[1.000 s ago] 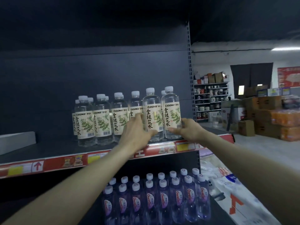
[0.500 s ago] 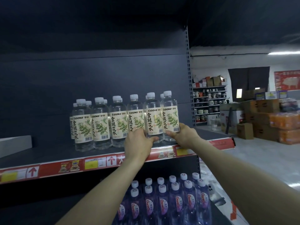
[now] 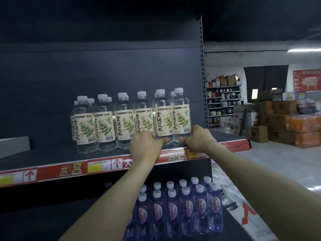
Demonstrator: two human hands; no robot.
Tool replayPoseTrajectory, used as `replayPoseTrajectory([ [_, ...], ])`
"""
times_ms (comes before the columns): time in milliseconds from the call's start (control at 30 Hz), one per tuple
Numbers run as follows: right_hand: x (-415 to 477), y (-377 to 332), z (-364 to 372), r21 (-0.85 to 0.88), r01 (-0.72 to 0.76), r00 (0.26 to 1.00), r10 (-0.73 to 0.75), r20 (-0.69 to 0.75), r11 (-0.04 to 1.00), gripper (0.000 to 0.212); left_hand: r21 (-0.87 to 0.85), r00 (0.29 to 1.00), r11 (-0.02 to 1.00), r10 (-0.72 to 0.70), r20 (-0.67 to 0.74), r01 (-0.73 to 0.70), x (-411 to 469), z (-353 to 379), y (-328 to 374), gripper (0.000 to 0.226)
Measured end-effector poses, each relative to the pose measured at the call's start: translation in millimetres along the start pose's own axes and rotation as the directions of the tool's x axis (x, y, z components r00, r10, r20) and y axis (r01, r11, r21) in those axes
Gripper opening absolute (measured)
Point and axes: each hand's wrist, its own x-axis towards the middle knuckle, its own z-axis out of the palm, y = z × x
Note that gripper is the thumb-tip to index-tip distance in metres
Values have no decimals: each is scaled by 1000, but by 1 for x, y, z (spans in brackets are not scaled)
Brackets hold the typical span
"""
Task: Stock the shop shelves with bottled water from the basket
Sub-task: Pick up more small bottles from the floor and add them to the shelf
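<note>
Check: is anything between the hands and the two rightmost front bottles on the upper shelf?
Nothing visible is. The left hand grips the base of the second bottle from the right, and the right hand grips the rightmost bottle. Both bottles stand on the upper shelf.

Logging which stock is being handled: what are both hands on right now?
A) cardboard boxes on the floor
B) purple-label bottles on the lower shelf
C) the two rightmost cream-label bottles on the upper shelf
C: the left hand and right hand hold the bases of the two rightmost cream-label bottles on the upper shelf.
</note>
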Motion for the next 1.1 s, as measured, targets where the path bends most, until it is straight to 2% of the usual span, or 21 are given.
replayPoseTrajectory([
  [133,-3,-2,3,-27,-19,1000,19,-9,999,53,11,1000,1000,11,-14,-11,-3,1,1,56],
  [333,-7,-4,0,-82,46,998,-42,43,996,52,-5,1000,1000,19,-2,-19,2,2,-7,46],
  [500,-10,-4,6,-159,22,999,-26,-26,987,52,-12,999,1000,17,-40,-18,3,6,-6,41],
  [733,-8,-6,7,-188,-15,1000,13,-14,982,51,2,999,1000,-31,-37,31,2,5,-3,39],
  [800,-11,-9,4,-197,-40,999,41,3,980,57,-9,1000,1000,-18,-2,18,0,2,-3,37],
  [933,-21,-22,0,-26,-79,997,79,20,997,83,-194,982,980,3,191,35,6,-13,-5,23],
  [1000,-35,-34,0,-4,-58,998,58,20,998,94,-312,967,949,34,253,48,13,-27,-9,10],
  [1100,-63,-58,-3,-48,30,995,-34,-91,998,83,-410,973,912,78,218,19,12,-54,-17,14],
])
